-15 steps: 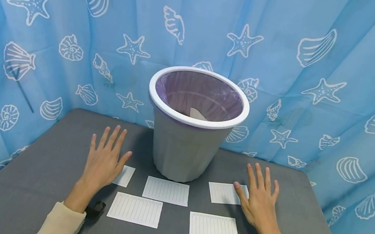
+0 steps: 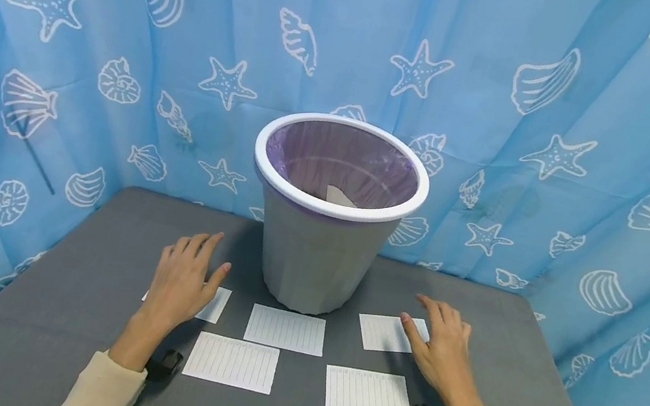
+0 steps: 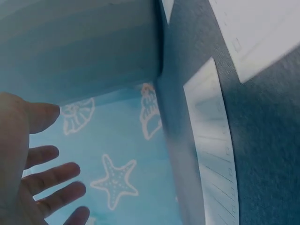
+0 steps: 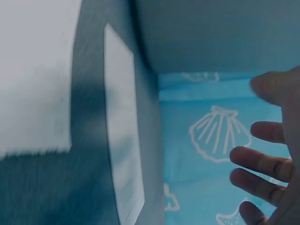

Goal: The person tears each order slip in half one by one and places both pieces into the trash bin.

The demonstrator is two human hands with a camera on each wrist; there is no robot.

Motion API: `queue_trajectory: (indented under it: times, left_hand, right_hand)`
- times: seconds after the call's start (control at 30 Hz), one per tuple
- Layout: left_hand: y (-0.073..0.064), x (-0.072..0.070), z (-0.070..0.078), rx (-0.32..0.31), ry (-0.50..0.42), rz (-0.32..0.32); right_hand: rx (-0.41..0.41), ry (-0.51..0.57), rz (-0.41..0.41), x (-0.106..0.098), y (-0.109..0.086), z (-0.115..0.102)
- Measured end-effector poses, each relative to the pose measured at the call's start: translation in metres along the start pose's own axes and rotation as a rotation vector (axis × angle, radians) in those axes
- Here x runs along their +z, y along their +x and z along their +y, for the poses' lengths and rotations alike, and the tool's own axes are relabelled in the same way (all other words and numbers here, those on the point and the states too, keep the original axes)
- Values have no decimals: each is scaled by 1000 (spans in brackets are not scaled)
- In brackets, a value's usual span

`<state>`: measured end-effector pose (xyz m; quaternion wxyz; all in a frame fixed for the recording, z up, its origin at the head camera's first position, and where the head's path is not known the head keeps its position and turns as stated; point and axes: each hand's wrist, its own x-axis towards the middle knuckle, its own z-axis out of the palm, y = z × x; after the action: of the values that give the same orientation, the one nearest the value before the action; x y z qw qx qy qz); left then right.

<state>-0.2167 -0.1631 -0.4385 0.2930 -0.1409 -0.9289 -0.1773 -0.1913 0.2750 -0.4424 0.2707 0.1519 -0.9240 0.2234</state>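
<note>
My left hand (image 2: 178,282) is held over a lined paper sheet (image 2: 215,306), partly hiding it, with nothing in its fingers. In the left wrist view that hand's fingers (image 3: 51,178) are spread and slightly bent, apart from the lined sheet (image 3: 213,145). Over on the other side, my right hand (image 2: 442,351) is beside another lined sheet (image 2: 379,332), its thumb overlapping the paper from above. The right wrist view has its fingers (image 4: 260,161) loosely bent and holding nothing. Between the hands lie a middle sheet (image 2: 286,330), a front left sheet (image 2: 231,362) and a front right sheet (image 2: 368,395).
A grey waste bin (image 2: 319,253) with a white rim and purple liner stands behind the sheets. Inside it is a pale piece (image 2: 339,196), its kind unclear. A blue shell-print curtain (image 2: 337,24) hangs behind the grey-covered table (image 2: 85,306).
The fingers of both hands, straight and spread before, are now bent and drawn closer together. More of the left back sheet shows beside the left hand. The sheets and bin stay put.
</note>
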Motion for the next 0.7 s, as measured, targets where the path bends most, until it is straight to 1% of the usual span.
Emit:
queue_trajectory:
  times: [0.13, 0.23, 0.4, 0.53, 0.6, 0.7]
  left_hand:
    - [1, -1, 5, -2, -107, -15]
    - [-1, -1, 8, -27, -209, -68]
    - [-7, -2, 8, -61, -322, -227]
    - [-16, -6, 7, -78, -392, -357]
    - [-21, -8, 5, -70, -426, -422]
    - [-28, -8, 3, -34, -466, -500]
  right_hand:
    - [-11, 96, -7, 2, 3, -10]
    - [-19, 156, -25, 6, 4, -21]
    - [-4, 268, -85, 18, 2, -43]
    - [10, 367, -158, 31, -2, -64]
    - [24, 412, -203, 38, -4, -75]
    - [49, 476, -279, 47, -7, -91]
